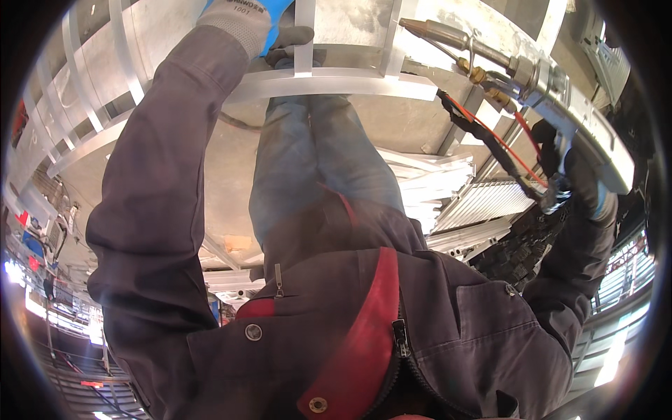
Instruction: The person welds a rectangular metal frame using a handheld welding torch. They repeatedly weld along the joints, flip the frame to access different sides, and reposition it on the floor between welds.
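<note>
Nearest us is our dark jacket (490, 294) with its red trim, and below it our blue jeans (325, 140). On the right, our right hand (586, 168), in a dark glove, is wrapped around the rear of the silver metal tool (560, 98); part of the grip hides behind the tool's body. The tool's long axis runs from that hand up and leftward, tapering to a brownish nozzle (427, 31). A dark hose with a red-orange line (490, 143) trails beneath it.

The nozzle tip points left, just beside the right-hand crossbar of the pale metal frame (336, 85); we cannot tell whether they touch. The frame's long rail lies crosswise before our legs, left of the right hand. Our left hand (259, 21), in a grey and blue glove, is nearer the next crossbar; the upper edge cuts it off, so we cannot tell its finger pose.

Beyond, pale metal strips (437, 185) lie on the floor (234, 164).
</note>
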Demonstrator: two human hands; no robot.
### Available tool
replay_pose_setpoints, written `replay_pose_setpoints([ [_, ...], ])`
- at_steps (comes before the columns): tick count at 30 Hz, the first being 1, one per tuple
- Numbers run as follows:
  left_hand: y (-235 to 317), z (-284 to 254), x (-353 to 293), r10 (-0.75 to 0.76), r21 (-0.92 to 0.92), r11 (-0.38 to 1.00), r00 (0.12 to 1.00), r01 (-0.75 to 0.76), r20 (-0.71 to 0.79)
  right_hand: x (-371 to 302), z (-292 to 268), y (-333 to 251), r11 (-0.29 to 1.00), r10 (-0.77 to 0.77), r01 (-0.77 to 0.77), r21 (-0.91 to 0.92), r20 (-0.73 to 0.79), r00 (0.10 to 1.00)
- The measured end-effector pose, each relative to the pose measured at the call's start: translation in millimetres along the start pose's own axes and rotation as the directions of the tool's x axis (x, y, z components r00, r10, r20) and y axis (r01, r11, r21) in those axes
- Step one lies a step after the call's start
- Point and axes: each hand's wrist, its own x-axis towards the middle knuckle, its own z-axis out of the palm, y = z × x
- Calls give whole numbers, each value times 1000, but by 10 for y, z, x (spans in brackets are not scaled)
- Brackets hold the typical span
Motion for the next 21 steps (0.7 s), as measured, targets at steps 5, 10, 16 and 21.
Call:
replay_pose_setpoints([
  [5,40,-70,32,-18,12,1000,1000,18,-1,707,67,-915,993,26,7,-118,277,960],
  [10,102,-311,2,-46,-34,998,987,51,152,1289,308,-963,970,-237,231,70,465,853],
  [16,137,-325,-11,-59,-29,998,988,64,142,1652,502,-592,876,-481,378,299,523,703],
  [21,98,-337,-3,-57,-88,994,987,71,149,2074,530,-455,959,-282,199,200,656,700],
])
